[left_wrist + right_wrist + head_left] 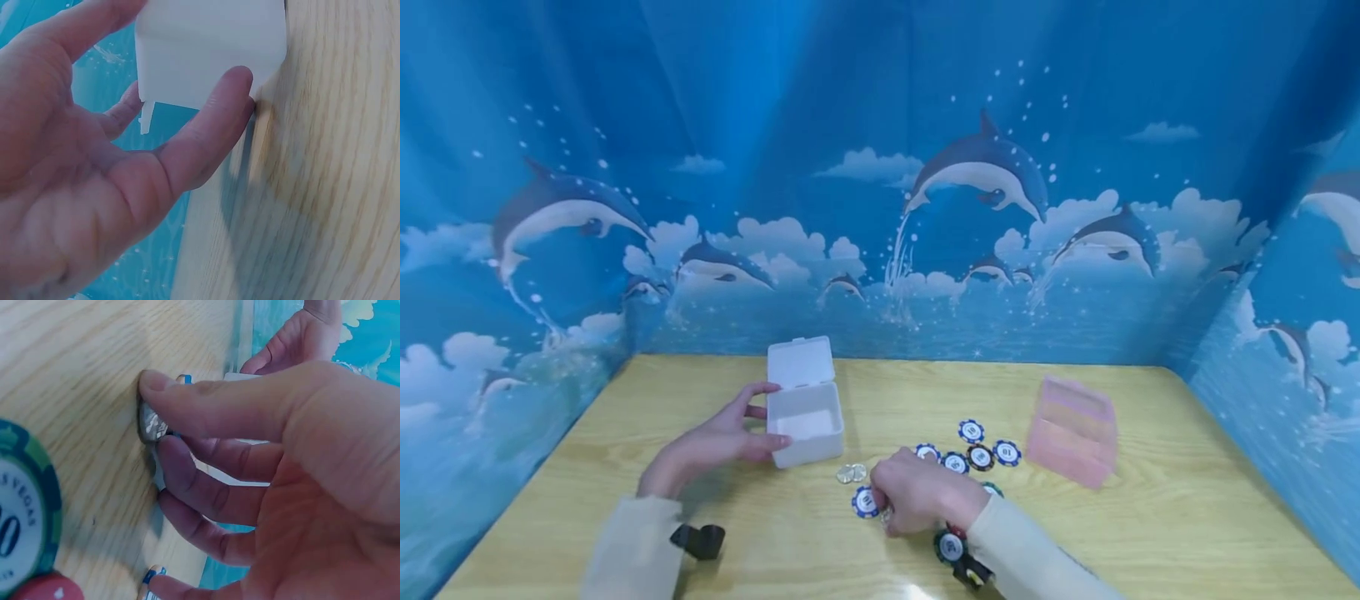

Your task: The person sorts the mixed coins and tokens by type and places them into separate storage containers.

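A white plastic box (808,450), its lid raised behind it, stands left of the table's middle. My left hand (718,437) holds its left side, thumb at the near corner and fingers toward the back. In the left wrist view the hand (87,181) spans the box's white wall (206,50). My right hand (921,492) is low over the table among poker chips. Its thumb and a finger pinch a silver coin (152,422) close to the wood. A blue-edged chip (864,502) lies just left of this hand, with two silver coins (852,473) beyond it.
Several poker chips, including a blue one (972,431) and a black one (981,457), lie past the right hand. A green chip (951,547) lies by the right wrist. Farther right is a translucent pink box (1071,454). A dolphin-print curtain (850,167) surrounds the table.
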A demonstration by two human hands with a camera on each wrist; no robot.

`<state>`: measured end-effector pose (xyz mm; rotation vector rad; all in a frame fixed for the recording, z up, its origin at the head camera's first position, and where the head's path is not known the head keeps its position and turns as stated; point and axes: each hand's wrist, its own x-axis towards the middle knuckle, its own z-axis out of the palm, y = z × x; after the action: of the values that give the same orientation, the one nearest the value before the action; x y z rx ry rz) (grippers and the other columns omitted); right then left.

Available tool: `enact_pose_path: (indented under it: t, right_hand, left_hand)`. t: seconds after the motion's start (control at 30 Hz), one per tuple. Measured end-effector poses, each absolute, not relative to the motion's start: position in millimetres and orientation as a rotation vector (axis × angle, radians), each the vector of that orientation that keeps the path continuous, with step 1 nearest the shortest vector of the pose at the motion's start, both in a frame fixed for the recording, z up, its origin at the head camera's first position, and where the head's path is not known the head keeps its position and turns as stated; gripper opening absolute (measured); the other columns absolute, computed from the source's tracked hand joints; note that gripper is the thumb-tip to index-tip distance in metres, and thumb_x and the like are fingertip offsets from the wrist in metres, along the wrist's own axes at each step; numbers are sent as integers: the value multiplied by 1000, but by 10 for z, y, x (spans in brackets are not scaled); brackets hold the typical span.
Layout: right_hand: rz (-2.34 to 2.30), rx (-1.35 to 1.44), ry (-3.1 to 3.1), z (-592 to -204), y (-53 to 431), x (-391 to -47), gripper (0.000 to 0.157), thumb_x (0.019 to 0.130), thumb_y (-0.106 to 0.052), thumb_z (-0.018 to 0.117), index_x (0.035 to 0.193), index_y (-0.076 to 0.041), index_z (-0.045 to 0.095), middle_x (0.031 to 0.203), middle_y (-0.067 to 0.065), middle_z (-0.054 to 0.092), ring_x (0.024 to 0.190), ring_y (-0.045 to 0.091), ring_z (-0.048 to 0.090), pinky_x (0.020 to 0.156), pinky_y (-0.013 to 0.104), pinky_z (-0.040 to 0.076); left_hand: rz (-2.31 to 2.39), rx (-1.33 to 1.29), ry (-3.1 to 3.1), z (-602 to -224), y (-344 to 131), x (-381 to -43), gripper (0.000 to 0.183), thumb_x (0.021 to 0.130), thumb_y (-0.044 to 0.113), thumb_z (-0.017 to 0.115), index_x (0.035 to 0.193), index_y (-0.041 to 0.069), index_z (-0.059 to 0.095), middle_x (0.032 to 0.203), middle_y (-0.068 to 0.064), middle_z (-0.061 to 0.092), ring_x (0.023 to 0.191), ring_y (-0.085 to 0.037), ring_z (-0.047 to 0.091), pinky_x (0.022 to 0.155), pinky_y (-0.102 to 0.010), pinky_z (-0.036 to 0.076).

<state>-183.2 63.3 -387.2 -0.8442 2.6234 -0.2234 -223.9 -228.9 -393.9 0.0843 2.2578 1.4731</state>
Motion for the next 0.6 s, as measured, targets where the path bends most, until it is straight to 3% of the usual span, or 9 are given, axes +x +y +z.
enact_pose_path:
  t: [0.1, 0.3, 0.43, 0.6]
  right_hand:
    - [-239, -846, 2619, -3888, 639, -1828, 24, 70, -11, 89, 79, -22, 70, 74, -15, 63, 71, 5, 53, 86, 41, 52]
    - [-281, -849, 2652, -3908, 685, -1865, 27, 69, -18, 91, 76, -21, 65, 76, -13, 59, 74, 8, 51, 74, 29, 46]
    - [-292, -852, 2682, -3912, 737, -1887, 28, 67, -24, 93, 74, -20, 66, 78, -11, 60, 79, 10, 50, 75, 29, 44]
    - [-321, -874, 2656, -3900, 745, -1891, 27, 67, -22, 92, 69, -21, 65, 74, -13, 58, 74, 9, 49, 71, 28, 43]
  left_hand:
    - [1484, 69, 2250, -3953, -2294, -2225, 94, 88, 27, 81, 158, 18, 18, 153, -27, 35, 120, -34, 62, 94, -45, 61]
    - [1462, 53, 2281, -3943, -2291, -2221, 95, 88, 30, 81, 158, 21, 19, 154, -26, 35, 125, -37, 59, 96, -45, 60]
    - [1463, 44, 2281, -3937, -2263, -2243, 95, 87, 32, 82, 158, 22, 20, 154, -24, 36, 128, -38, 57, 96, -45, 60]
    - [1477, 18, 2270, -3939, -2265, -2236, 95, 86, 28, 83, 157, 23, 20, 154, -24, 36, 128, -38, 57, 96, -45, 60]
